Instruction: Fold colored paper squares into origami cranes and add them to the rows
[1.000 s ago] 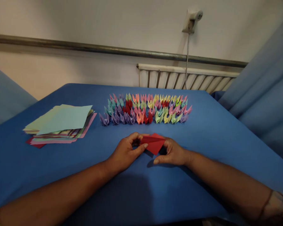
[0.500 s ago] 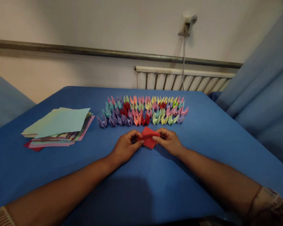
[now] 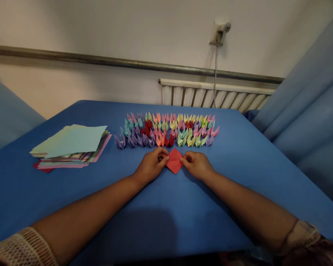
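Observation:
A small red folded paper square (image 3: pixel 174 161) lies flat on the blue table (image 3: pixel 238 159), turned like a diamond. My left hand (image 3: pixel 152 164) pinches its left corner with curled fingers. My right hand (image 3: pixel 196 163) pinches its right corner the same way. Just beyond the hands stand several rows of small folded paper cranes (image 3: pixel 166 130) in purple, red, pink, yellow, green and teal.
A loose stack of coloured paper sheets (image 3: pixel 72 146), pale green on top, lies at the left of the table. A metal rail (image 3: pixel 127 62) and a white slatted headboard (image 3: pixel 216 94) run along the wall behind. Blue fabric (image 3: pixel 308 111) hangs at the right.
The red paper was held raised and half open between my hands; now it is pressed flat on the table as a smaller diamond. Both hands moved forward toward the cranes.

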A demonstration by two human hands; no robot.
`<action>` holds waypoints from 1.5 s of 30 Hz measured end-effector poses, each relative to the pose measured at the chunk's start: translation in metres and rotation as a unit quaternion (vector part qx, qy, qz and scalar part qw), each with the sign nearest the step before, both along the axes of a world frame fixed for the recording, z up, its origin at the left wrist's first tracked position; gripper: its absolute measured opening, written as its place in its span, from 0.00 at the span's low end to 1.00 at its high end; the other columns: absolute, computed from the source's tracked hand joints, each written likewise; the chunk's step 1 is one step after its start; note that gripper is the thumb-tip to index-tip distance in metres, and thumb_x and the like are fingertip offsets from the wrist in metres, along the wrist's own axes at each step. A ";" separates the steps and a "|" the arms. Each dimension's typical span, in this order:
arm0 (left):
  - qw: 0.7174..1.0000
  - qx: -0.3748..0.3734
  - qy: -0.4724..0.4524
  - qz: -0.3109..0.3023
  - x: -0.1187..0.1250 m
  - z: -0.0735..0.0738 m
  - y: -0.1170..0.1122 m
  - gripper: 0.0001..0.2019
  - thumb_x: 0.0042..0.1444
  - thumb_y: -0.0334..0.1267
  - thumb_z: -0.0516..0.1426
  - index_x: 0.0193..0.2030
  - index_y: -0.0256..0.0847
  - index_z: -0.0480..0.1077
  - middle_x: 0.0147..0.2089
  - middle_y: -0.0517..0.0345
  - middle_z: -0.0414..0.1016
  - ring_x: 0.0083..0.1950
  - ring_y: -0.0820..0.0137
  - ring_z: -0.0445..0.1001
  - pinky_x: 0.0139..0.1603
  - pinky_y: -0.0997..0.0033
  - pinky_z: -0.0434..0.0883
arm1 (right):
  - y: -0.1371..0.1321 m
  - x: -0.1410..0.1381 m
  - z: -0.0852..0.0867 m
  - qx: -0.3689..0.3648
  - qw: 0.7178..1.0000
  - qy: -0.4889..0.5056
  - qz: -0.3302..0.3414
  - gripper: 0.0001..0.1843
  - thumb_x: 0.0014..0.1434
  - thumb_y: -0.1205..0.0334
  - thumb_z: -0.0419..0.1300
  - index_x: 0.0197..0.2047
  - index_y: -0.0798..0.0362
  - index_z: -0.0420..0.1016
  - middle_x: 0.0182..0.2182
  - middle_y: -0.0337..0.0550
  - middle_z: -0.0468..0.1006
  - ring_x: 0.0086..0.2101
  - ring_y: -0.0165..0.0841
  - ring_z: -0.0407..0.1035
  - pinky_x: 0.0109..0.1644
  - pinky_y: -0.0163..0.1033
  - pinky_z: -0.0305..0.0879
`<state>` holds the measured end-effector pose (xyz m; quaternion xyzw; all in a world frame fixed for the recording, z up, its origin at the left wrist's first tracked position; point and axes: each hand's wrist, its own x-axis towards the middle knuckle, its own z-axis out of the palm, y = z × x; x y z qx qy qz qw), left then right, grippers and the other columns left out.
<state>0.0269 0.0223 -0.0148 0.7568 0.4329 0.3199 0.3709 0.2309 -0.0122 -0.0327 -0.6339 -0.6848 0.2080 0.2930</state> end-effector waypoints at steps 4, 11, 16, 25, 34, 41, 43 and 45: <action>0.994 0.061 0.089 -0.020 -0.002 0.003 0.001 0.07 0.59 0.41 0.56 0.37 0.41 0.69 0.33 0.59 0.76 0.32 0.69 0.73 0.32 0.70 0.67 | -0.007 -0.003 0.008 0.015 0.994 -0.110 0.017 0.12 0.62 0.57 0.56 0.28 0.50 0.72 0.25 0.40 0.76 0.26 0.32 0.67 0.29 0.37 0.51; 0.975 0.109 0.193 -0.022 -0.006 0.006 0.007 0.05 0.61 0.39 0.55 0.37 0.41 0.68 0.32 0.60 0.75 0.33 0.68 0.73 0.33 0.70 0.65 | -0.011 -0.008 0.015 -0.012 0.985 -0.172 0.006 0.12 0.63 0.57 0.55 0.30 0.51 0.71 0.30 0.40 0.78 0.30 0.31 0.68 0.32 0.37 0.50; 0.964 0.148 0.215 -0.052 -0.009 0.002 0.008 0.04 0.63 0.35 0.54 0.40 0.41 0.70 0.38 0.57 0.76 0.41 0.65 0.74 0.42 0.66 0.69 | -0.010 -0.008 0.016 -0.016 0.982 -0.188 0.010 0.12 0.65 0.58 0.53 0.31 0.51 0.71 0.30 0.40 0.78 0.31 0.31 0.68 0.33 0.37 0.50; 0.927 0.229 0.214 -0.207 -0.013 0.009 -0.007 0.15 0.61 0.38 0.58 0.54 0.41 0.68 0.53 0.52 0.74 0.54 0.60 0.70 0.58 0.56 0.64 | -0.010 -0.003 0.004 0.038 0.991 -0.131 0.009 0.05 0.60 0.62 0.58 0.39 0.52 0.71 0.37 0.46 0.75 0.37 0.36 0.69 0.40 0.39 0.61; 0.942 0.188 0.194 -0.199 -0.016 0.003 0.001 0.18 0.60 0.45 0.60 0.54 0.42 0.69 0.53 0.51 0.75 0.54 0.60 0.70 0.56 0.57 0.66 | -0.003 0.010 -0.004 0.090 0.980 -0.038 0.173 0.19 0.51 0.76 0.55 0.47 0.53 0.72 0.40 0.45 0.72 0.43 0.37 0.67 0.50 0.44 0.65; 0.963 0.156 0.150 -0.162 -0.013 0.007 0.001 0.12 0.60 0.41 0.58 0.48 0.42 0.73 0.49 0.53 0.77 0.51 0.63 0.74 0.54 0.62 0.69 | -0.005 0.007 -0.001 0.064 0.986 -0.036 0.147 0.10 0.55 0.67 0.60 0.42 0.53 0.71 0.39 0.45 0.71 0.42 0.38 0.67 0.49 0.45 0.64; 0.967 0.152 0.135 -0.155 -0.013 0.007 0.001 0.09 0.59 0.39 0.58 0.46 0.41 0.73 0.49 0.53 0.78 0.51 0.63 0.74 0.54 0.62 0.69 | -0.004 0.007 -0.003 0.066 0.987 -0.019 0.147 0.09 0.55 0.67 0.60 0.41 0.52 0.71 0.38 0.43 0.71 0.42 0.37 0.67 0.49 0.44 0.64; 0.968 0.154 0.125 -0.156 -0.013 0.005 0.002 0.08 0.59 0.37 0.58 0.44 0.42 0.74 0.50 0.53 0.78 0.52 0.64 0.74 0.55 0.61 0.69 | -0.004 0.007 -0.005 0.070 0.985 -0.009 0.156 0.09 0.55 0.68 0.61 0.41 0.51 0.72 0.39 0.43 0.71 0.42 0.36 0.67 0.50 0.44 0.64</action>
